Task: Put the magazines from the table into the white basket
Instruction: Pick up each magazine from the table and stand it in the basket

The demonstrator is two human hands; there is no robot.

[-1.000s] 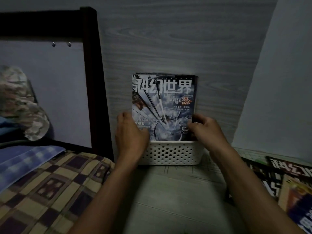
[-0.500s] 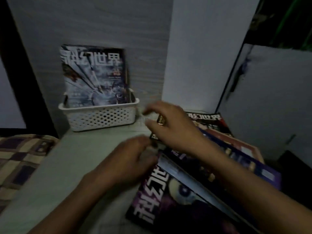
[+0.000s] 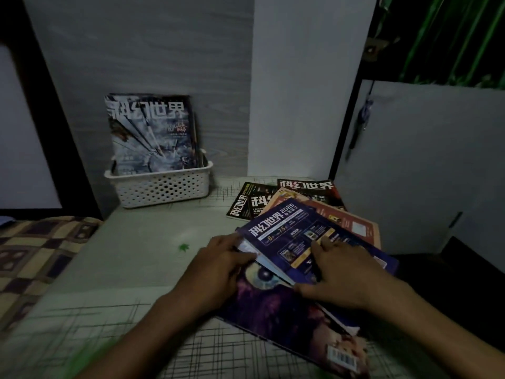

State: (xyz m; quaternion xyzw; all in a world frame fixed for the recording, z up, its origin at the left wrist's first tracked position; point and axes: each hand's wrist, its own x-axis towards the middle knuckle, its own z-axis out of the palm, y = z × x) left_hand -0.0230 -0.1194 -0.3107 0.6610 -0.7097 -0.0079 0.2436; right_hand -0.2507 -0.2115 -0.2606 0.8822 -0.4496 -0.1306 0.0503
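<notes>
The white basket (image 3: 161, 190) stands at the back of the table against the wall, with magazines (image 3: 150, 132) upright in it. A loose pile of magazines lies at the right. A blue magazine (image 3: 295, 231) tops the pile, its near edge raised off a purple magazine (image 3: 284, 313) with an eye on the cover. My left hand (image 3: 218, 269) pinches the blue magazine's left corner. My right hand (image 3: 341, 274) has its fingers on that cover and its thumb at the near edge. An orange magazine (image 3: 355, 225) and two dark magazines (image 3: 306, 187) lie behind.
The pale table top (image 3: 136, 269) runs from the basket to the near edge. A checked blanket (image 3: 35, 255) lies at the left beside a dark bed post (image 3: 62, 132). A white cabinet door (image 3: 423, 165) stands right of the pile.
Both hands left the magazine standing in the basket and moved right to the pile. They now hold the blue magazine, which my view has turned toward.
</notes>
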